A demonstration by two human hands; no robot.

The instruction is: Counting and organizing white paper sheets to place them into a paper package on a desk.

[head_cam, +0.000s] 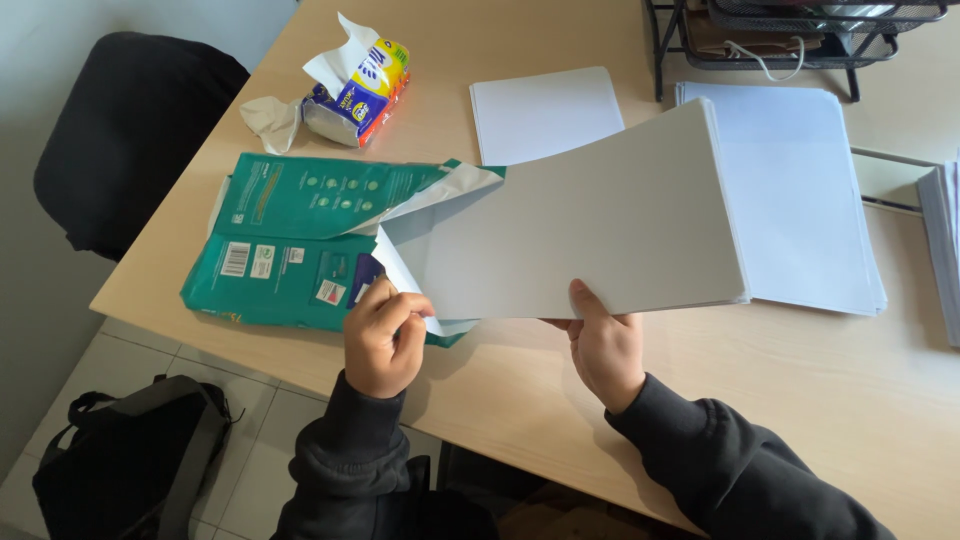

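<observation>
Head view: two hands are seen at the near edge of one light wooden tabletop (820,400). The left hand (385,335) is curled shut on the torn mouth of one green paper ream wrapper (290,245). One thick stack of white sheets (590,225), half drawn out of it, is pinched at its near edge by the right hand (605,345). Two more white paper piles (545,110) (810,200) are counted beyond, then one opened tissue pack (360,85).

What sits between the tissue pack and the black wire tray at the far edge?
In the head view, a small stack of white sheets lies between the tissue pack and the black wire tray; otherwise bare wooden desk.
</observation>
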